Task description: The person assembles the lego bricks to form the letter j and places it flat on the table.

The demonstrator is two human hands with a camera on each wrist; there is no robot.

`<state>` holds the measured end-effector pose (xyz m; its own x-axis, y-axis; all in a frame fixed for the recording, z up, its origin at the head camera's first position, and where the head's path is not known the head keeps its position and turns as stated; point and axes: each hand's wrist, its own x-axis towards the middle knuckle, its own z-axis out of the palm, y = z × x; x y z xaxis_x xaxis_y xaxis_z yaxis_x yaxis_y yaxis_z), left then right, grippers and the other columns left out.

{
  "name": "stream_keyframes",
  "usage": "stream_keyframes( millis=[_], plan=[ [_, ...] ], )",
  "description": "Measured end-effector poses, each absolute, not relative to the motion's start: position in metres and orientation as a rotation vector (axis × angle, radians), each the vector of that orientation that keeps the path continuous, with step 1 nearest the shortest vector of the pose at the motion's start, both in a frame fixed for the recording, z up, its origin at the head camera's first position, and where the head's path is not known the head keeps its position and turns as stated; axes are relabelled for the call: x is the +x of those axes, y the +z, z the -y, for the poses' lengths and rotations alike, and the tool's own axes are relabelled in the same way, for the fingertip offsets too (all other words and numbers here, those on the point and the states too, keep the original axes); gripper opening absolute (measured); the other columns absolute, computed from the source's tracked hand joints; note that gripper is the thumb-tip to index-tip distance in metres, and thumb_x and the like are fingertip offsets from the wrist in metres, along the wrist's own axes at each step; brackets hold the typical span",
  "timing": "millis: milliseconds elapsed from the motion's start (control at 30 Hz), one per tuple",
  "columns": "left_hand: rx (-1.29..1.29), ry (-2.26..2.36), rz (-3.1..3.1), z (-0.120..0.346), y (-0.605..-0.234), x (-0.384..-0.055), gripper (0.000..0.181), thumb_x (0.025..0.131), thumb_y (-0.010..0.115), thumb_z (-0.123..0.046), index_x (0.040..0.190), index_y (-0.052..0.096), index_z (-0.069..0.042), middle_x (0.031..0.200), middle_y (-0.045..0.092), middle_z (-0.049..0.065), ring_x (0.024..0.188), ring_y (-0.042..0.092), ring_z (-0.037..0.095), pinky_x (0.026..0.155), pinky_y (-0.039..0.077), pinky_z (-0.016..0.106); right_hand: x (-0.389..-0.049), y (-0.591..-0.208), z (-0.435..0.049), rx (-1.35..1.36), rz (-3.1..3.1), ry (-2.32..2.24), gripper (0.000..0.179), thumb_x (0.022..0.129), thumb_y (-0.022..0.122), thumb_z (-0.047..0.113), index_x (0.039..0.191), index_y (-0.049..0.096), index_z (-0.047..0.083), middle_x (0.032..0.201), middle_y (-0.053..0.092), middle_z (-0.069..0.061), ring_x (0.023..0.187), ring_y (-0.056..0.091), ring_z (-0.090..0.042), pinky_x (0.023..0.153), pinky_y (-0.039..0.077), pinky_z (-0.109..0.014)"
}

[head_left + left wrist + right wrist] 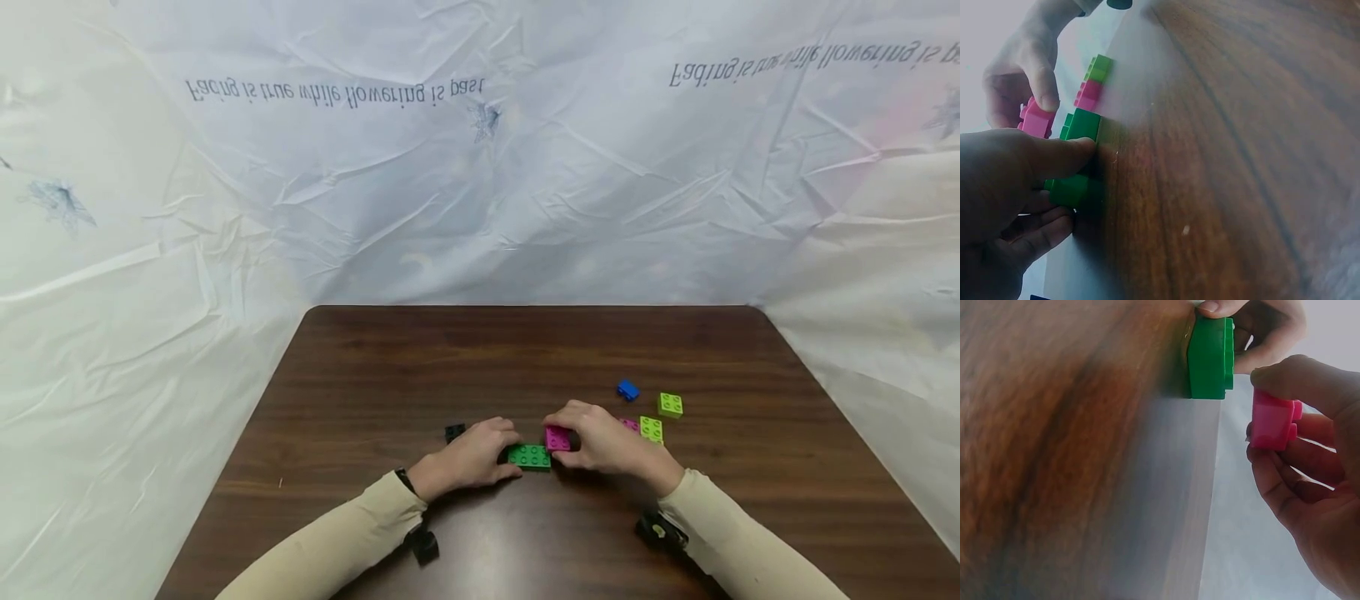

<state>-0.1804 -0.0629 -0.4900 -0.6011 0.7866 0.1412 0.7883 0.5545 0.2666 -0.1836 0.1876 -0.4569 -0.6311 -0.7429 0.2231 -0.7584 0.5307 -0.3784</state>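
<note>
- Green studded building brick (pixel 530 457): positioned at the near middle of the table (pixel 420 358), studs up; its left end is pinched between the thumb and fingers of the left hand (pixel 476 454), the thumb being laid along the near side.
- Held magenta brick (pixel 557 439): pinched between the thumb and curved fingers of the right hand (pixel 603 437); studs are directed upward.
- Relation of the two: the magenta brick is held raised, just beyond the right end of the green brick's top; a gap between them is shown in the right wrist view.
- Black brick (pixel 454 432): located left of the green brick, just beyond the left hand, by which it is partly covered.
- Second magenta brick (pixel 628 424): mostly hidden by the right hand; near lime brick (pixel 652 429) is seen just to its right.
- Far lime brick (pixel 671 405): placed farther and slightly right of the near one.
- Small blue brick (pixel 627 390): set left of and farther than the far lime brick, at an angle.
- Background: the table is surrounded at left, right and far side by pale creased sheeting (pixel 487 200), inverted lettering being printed on it.
</note>
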Motion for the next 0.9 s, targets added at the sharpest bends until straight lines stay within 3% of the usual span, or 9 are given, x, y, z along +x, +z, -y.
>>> stream_keyframes(
  millis=[900],
  plan=[
    [-1.379, -0.522, 2.765, 0.062, -0.494, -0.181, 0.034, 0.087, 0.074, -0.038, 0.109, 0.069, -0.013, 0.095, 0.060, -0.005, 0.083, 0.051, 0.003, 0.068, 0.043, 0.014, -0.179, -0.467, -0.180, 1.362, 2.789, 0.725, 0.037, 0.082, 0.077, 0.023, 0.113, 0.068, 0.006, 0.097, 0.062, 0.003, 0.081, 0.051, -0.003, 0.068, 0.048, -0.019]
  ],
)
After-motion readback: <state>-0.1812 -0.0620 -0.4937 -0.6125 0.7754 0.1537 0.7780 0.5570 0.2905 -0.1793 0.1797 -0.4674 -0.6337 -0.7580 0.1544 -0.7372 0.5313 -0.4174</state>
